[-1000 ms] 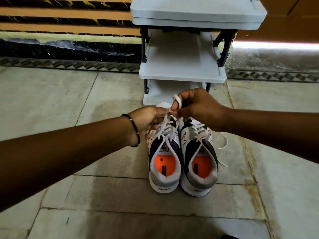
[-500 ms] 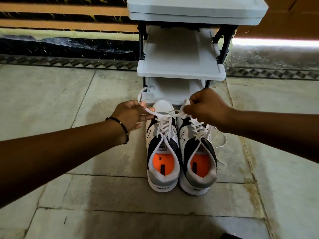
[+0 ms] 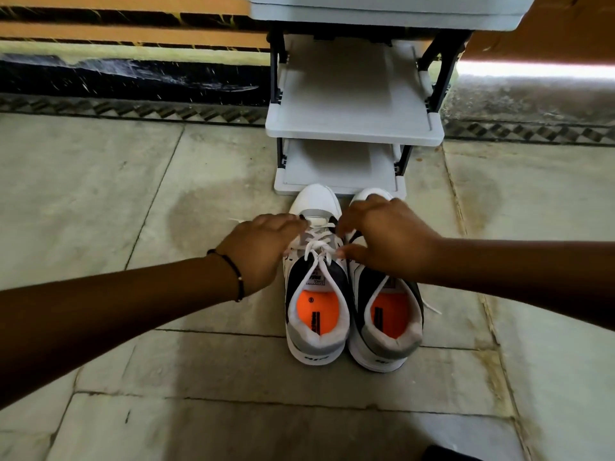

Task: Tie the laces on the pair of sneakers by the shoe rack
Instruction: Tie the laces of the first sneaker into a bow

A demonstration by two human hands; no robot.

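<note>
Two white, black and grey sneakers with orange insoles stand side by side on the floor, toes toward the shoe rack (image 3: 352,128). My left hand (image 3: 263,251) lies over the left side of the left sneaker (image 3: 316,331), fingers closed on its white lace (image 3: 316,251); a lace end pokes out left of the hand. My right hand (image 3: 389,237) hovers over the front of the right sneaker (image 3: 389,334), fingers spread. Its index fingertip touches the left sneaker's lace and its thumb is held apart. The right sneaker's laces are mostly hidden; one loose end trails on the floor to its right.
The grey plastic shoe rack has three shelves on black posts and stands against the wall just beyond the toes. Stone floor tiles surround the shoes. A dark object (image 3: 449,455) shows at the bottom edge.
Both hands have dropped from pulling the lace ends apart above the left sneaker and now rest low on the shoes. My right hand's fingers have spread.
</note>
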